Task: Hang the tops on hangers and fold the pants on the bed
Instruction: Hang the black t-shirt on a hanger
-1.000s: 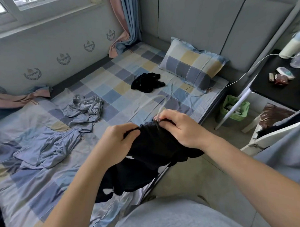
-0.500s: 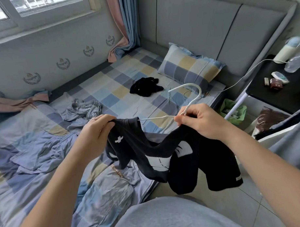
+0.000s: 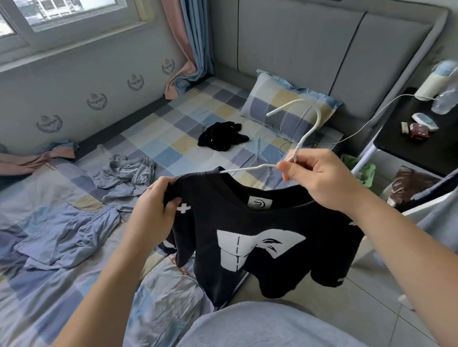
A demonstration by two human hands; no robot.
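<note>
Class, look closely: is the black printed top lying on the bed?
No, the left hand and the right hand hold the black printed top up on a white hanger.

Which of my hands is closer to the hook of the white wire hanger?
Right. The right hand pinches the white wire hanger at its neck, just below the hook. The left hand grips the shoulder of the black printed T-shirt, farther off.
</note>
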